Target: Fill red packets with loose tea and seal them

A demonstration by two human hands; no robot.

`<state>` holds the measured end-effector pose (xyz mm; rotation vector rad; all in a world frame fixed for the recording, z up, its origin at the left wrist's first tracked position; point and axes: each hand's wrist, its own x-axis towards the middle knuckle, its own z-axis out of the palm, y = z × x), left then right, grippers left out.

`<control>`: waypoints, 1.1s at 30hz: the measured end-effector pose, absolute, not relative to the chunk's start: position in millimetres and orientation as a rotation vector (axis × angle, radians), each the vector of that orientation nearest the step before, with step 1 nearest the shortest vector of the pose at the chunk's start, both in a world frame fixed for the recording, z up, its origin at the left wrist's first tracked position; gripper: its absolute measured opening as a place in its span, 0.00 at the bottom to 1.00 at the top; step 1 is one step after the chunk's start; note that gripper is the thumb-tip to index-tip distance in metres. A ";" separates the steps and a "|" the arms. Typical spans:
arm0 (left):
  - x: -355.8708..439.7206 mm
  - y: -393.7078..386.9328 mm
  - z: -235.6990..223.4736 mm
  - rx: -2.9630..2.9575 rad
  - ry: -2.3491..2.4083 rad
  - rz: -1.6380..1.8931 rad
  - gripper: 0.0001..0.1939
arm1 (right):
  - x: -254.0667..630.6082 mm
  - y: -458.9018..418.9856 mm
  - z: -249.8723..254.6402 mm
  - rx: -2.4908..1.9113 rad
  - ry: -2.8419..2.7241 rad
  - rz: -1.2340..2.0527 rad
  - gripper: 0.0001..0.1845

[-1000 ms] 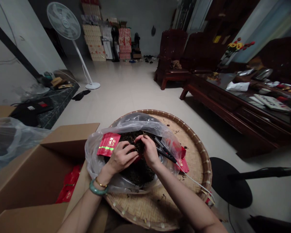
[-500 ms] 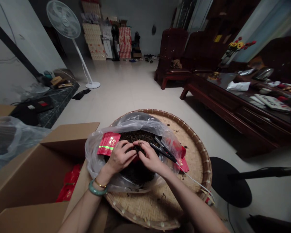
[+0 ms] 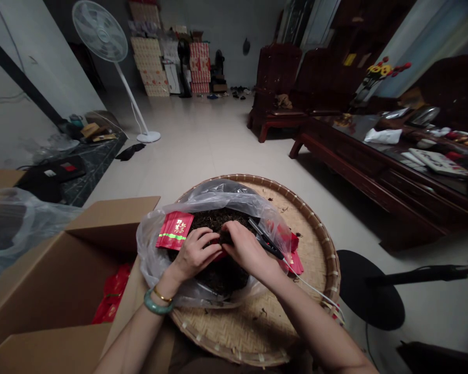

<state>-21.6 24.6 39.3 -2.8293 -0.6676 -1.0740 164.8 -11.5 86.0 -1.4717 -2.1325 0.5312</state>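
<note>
A round woven bamboo tray holds a clear plastic bag full of dark loose tea leaves. My left hand, with a green bangle at the wrist, is curled around a small red packet mostly hidden under the fingers. My right hand is closed in a pinch on a clump of the dark leaves right beside the left hand. A red packet with gold print lies on the bag's left rim. A black sealing tool with a white cord rests on the bag at the right.
An open cardboard box with red packets inside stands at my left. More red packets lie on the tray's right. A dark wooden table is at the right, a standing fan at the far left, a black round stand base by the tray.
My right hand has dropped from above the leaves and closed down on a clump next to the left hand. The left hand has stayed in place.
</note>
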 end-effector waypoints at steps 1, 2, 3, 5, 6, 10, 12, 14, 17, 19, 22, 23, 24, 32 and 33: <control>-22.1 25.0 38.8 -2.832 -0.680 -1.076 0.04 | 165.4 -11.1 86.2 -1.469 -2.161 0.526 0.14; -22.7 25.3 38.2 -2.834 -0.693 -1.082 0.04 | 166.5 -10.7 86.3 -1.454 -2.192 0.533 0.11; -23.2 25.6 37.7 -2.836 -0.706 -1.090 0.04 | 168.1 -10.4 86.5 -1.426 -2.224 0.549 0.09; -23.9 25.8 36.9 -2.838 -0.722 -1.104 0.04 | 172.3 -10.3 87.8 -1.347 -2.288 0.596 0.08; -23.8 25.7 36.7 -2.839 -0.727 -1.107 0.04 | 174.3 -10.3 88.9 -1.315 -2.318 0.615 0.08; -20.9 24.7 37.4 -2.839 -0.712 -1.101 0.04 | 177.3 -10.0 92.6 -1.342 -2.396 0.562 0.09; -19.0 24.4 38.1 -2.829 -0.682 -1.116 0.03 | 174.9 -8.8 92.0 -1.395 -2.395 0.490 0.11; -17.6 24.5 38.2 -2.818 -0.648 -1.150 0.04 | 170.8 -7.0 89.2 -1.450 -2.332 0.456 0.14; -17.2 25.1 36.4 -2.826 -0.623 -1.196 0.04 | 164.9 -4.3 83.0 -1.503 -2.187 0.488 0.16; -17.6 25.3 34.2 -2.835 -0.635 -1.208 0.04 | 163.6 -3.8 79.8 -1.499 -2.141 0.516 0.13; -18.8 25.0 31.3 -2.847 -0.662 -1.229 0.04 | 167.3 -5.9 78.1 -1.398 -2.155 0.600 0.12; -19.2 24.8 30.8 -2.850 -0.671 -1.243 0.04 | 169.4 -7.1 78.1 -1.340 -2.166 0.633 0.13; -19.4 24.6 30.6 -2.852 -0.681 -1.256 0.04 | 171.5 -8.3 78.0 -1.279 -2.176 0.656 0.15; -17.2 23.8 30.2 -2.862 -0.646 -1.299 0.04 | 169.7 -8.7 73.7 -1.362 -2.263 0.445 0.14; -17.4 23.6 30.0 -2.859 -0.646 -1.304 0.04 | 169.9 -8.3 75.0 -1.382 -2.292 0.429 0.12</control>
